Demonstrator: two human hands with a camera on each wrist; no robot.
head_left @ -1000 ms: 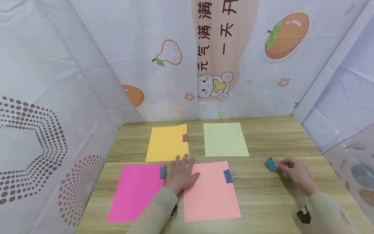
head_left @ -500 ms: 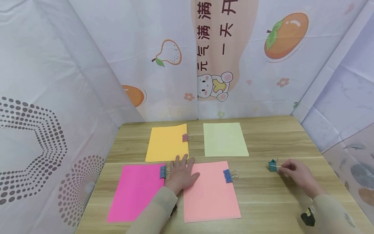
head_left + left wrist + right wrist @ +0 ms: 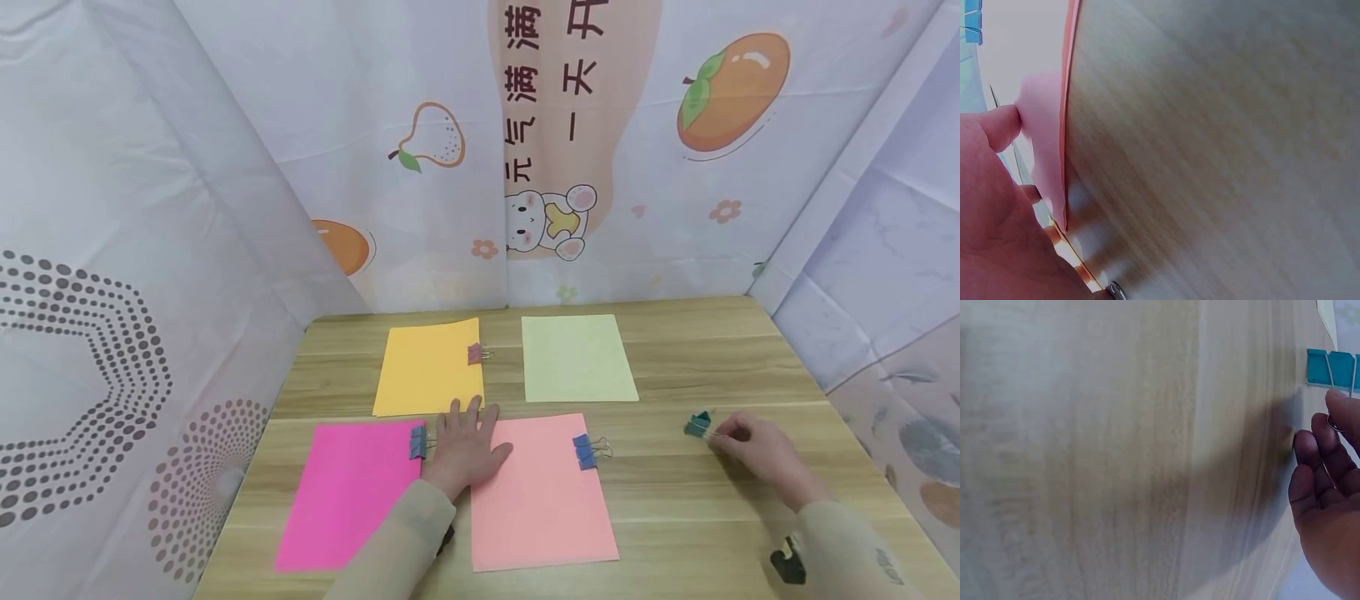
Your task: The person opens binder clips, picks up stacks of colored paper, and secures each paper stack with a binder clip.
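At the right of the table in the head view, my right hand (image 3: pixel 767 456) pinches a teal binder clip (image 3: pixel 698 424) by a wire handle. The right wrist view shows the clip's teal body (image 3: pixel 1321 367) beyond the thumb and forefinger. My left hand (image 3: pixel 467 454) rests with fingers spread, its thumb on the left edge of a salmon-pink paper stack (image 3: pixel 542 500). That stack has a blue binder clip (image 3: pixel 585 452) on its right edge. Left of the hand lies a magenta paper stack (image 3: pixel 352 500) bearing a grey-blue binder clip (image 3: pixel 417 442).
Behind my left hand lies a yellow paper stack (image 3: pixel 429 371) with a dusky pink binder clip (image 3: pixel 475 354). A pale green paper stack (image 3: pixel 579 358), with no clip seen on it, lies to its right. Printed cloth (image 3: pixel 435 225) hangs along the wooden table's (image 3: pixel 690 333) back edge.
The teal clip has turned in my right fingers, and its wire handle has swung to a different angle. My right hand has shifted only slightly. The left hand has stayed in place.
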